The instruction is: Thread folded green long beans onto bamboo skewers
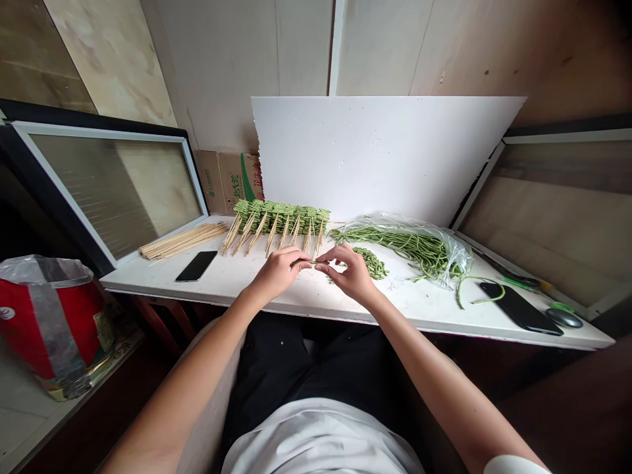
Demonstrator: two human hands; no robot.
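Pinching green bean (312, 262) | left hand (277, 273), right hand (350, 275) closed on it | table edge (316, 311) near

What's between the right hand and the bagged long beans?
In the head view, a small heap of green beans lies on the white tabletop between the right hand and the plastic bag of long green beans.
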